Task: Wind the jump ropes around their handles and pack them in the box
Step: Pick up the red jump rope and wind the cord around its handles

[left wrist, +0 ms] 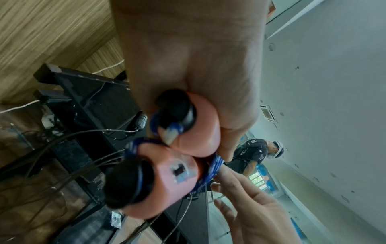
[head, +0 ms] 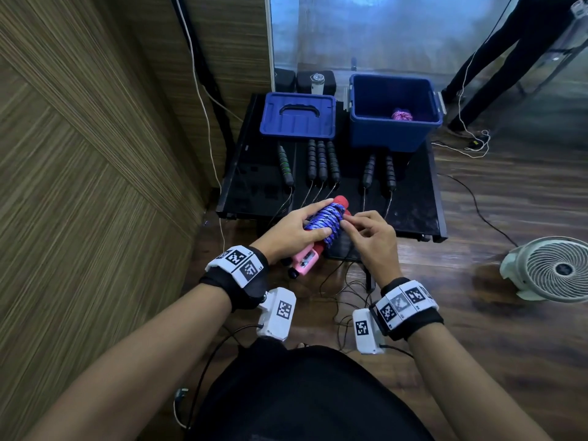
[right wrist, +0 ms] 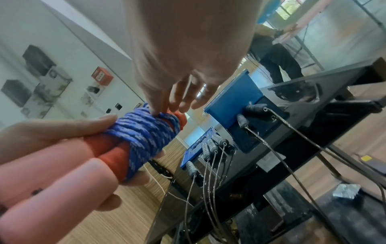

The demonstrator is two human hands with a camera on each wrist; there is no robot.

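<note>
My left hand [head: 296, 230] grips a pair of pink and red jump rope handles [head: 307, 259] held side by side, with blue-and-white braided rope [head: 324, 222] wound around them. In the right wrist view the rope coil [right wrist: 142, 135] sits near the red ends. My right hand [head: 366, 230] pinches the rope at the far end of the coil with thumb and fingertips [right wrist: 156, 110]. The left wrist view shows the handles' black end caps [left wrist: 125, 183]. The open blue box [head: 394, 116] stands at the back right of the black table [head: 410, 198] and holds one wound pink rope [head: 401, 115].
The blue lid [head: 297, 116] lies left of the box. Several black-handled wire jump ropes [head: 321, 160] lie in a row on the table, their cables hanging over the front edge. A white fan [head: 553, 268] stands on the floor at right. A person's legs [head: 496, 58] are at the back right.
</note>
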